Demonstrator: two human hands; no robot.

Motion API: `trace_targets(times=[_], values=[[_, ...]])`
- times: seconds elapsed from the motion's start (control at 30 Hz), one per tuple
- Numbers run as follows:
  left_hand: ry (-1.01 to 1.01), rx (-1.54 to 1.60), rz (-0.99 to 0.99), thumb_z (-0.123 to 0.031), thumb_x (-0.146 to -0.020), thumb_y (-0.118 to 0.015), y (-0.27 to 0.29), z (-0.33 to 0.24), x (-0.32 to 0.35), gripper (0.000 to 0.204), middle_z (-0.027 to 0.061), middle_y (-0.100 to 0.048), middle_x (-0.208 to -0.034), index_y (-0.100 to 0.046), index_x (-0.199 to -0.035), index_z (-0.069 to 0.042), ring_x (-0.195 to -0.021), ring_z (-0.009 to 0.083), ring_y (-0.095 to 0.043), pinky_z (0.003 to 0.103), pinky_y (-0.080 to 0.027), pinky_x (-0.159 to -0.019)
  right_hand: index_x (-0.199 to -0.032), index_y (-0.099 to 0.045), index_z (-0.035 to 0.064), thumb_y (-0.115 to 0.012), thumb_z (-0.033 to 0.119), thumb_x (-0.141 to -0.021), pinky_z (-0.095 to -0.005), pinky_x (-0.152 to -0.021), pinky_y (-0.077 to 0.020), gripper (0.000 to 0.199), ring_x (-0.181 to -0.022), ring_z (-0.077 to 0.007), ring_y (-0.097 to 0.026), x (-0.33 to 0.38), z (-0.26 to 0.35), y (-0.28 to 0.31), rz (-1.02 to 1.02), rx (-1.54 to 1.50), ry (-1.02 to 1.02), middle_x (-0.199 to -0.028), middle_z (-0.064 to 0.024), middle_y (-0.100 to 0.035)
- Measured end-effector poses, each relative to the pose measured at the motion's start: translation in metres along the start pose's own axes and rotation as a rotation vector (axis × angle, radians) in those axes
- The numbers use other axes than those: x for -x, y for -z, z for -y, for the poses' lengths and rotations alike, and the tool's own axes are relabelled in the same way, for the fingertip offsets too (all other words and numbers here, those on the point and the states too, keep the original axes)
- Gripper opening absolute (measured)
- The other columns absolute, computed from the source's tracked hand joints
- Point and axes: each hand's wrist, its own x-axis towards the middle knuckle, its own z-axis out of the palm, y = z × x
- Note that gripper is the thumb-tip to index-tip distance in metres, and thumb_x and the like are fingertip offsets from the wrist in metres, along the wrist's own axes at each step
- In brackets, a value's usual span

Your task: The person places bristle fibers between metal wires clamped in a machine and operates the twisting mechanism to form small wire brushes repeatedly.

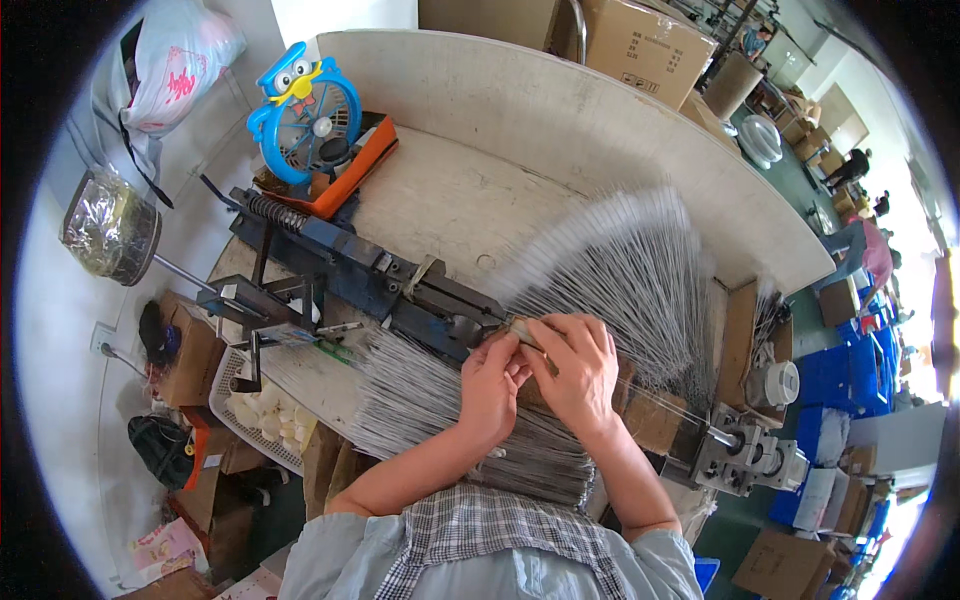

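Observation:
A big bundle of thin grey metal rods (610, 270) fans out across the pale workbench (450, 190), its lower end (420, 400) spread toward me. My left hand (490, 385) and my right hand (575, 365) meet at the middle of the bundle, both with fingers closed around the rods where they cross a small brownish block (520, 330). A dark blue metal fixture (370, 275) with a spring runs along the bench just left of my hands.
A blue owl-shaped fan (303, 110) stands at the back left beside an orange tray (355, 170). A white basket (262, 410) of pale pieces hangs at the bench's left. A grey metal device (745, 455) sits at the right. Cardboard boxes (640, 45) stand behind.

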Motion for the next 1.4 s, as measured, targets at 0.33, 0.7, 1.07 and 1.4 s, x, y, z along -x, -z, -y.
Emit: trace_targets(times=[0.33,0.7,1.07,1.4], values=[[-0.098,-0.082,-0.013,-0.009,-0.087,-0.053,-0.005,0.006,0.000,0.010,0.0026,-0.059,-0.087,-0.057,-0.095,-0.003,-0.081,0.0110,-0.058,0.026,-0.046,-0.077,-0.090,-0.067,0.0147,-0.068,0.014,-0.069,-0.0360,-0.077,-0.0424,0.022,-0.093,-0.0221,-0.053,0.010,-0.014,0.009,0.028,-0.085,0.035,-0.094,-0.0021,-0.059],[-0.011,-0.136,-0.010,-0.024,-0.090,-0.043,0.001,-0.003,0.003,0.027,0.0087,-0.061,-0.087,-0.054,-0.097,0.000,-0.077,0.0159,-0.060,0.028,-0.048,-0.064,-0.119,-0.056,0.0069,-0.057,0.018,-0.087,-0.0255,-0.054,-0.0463,0.033,-0.059,-0.0123,-0.058,0.037,0.009,-0.019,0.221,-0.790,-0.397,-0.077,-0.0105,-0.064],[-0.024,-0.025,-0.011,-0.016,-0.089,-0.050,-0.013,-0.005,0.009,0.013,0.0058,-0.059,-0.079,-0.054,-0.093,-0.004,-0.058,0.0118,-0.056,0.025,-0.042,-0.043,-0.125,-0.051,0.0099,-0.058,0.014,-0.086,-0.0231,-0.049,-0.0449,0.040,-0.052,-0.0072,-0.055,0.026,0.006,0.000,0.333,-0.788,-0.614,-0.067,-0.0036,-0.061],[-0.025,-0.030,0.069,-0.012,-0.087,-0.051,-0.007,-0.003,0.006,0.013,0.0063,-0.060,-0.084,-0.054,-0.097,-0.004,-0.070,0.0123,-0.058,0.024,-0.044,-0.051,-0.124,-0.052,0.0103,-0.058,0.012,-0.085,-0.0238,-0.051,-0.0463,0.039,-0.053,-0.0086,-0.058,0.027,-0.003,0.000,0.360,-0.758,-0.559,-0.068,-0.0059,-0.063]])
